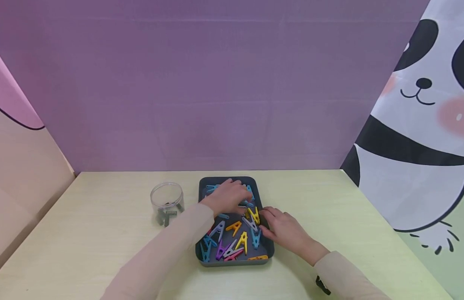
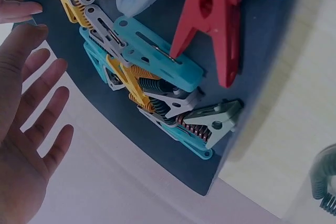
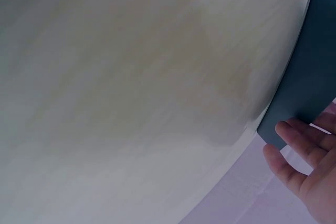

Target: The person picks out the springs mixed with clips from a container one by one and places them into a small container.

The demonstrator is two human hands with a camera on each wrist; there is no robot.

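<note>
A dark grey rectangular tray (image 1: 235, 263) on the table holds many clothespins in blue, yellow, orange, purple, grey and red. My left hand (image 1: 228, 197) hovers over its far half, hiding some clothespins. In the left wrist view the fingers of that hand (image 2: 34, 108) are spread and hold nothing; a red clothespin (image 2: 212, 22), a teal clothespin (image 2: 157, 53) and a grey-green clothespin (image 2: 216, 121) lie inside the tray. Beside the tray's right side is my right hand (image 1: 286, 231), its extended fingers against the outer wall (image 3: 310, 72) in the right wrist view.
Left of the tray stands a clear round jar (image 1: 167, 198) with some dark grey-green pieces inside. Pale wooden tabletop (image 1: 104, 233) surrounds both. A purple backdrop (image 1: 216, 91) rises behind the table, and a panda-printed sheet (image 1: 415, 183) hangs at the right.
</note>
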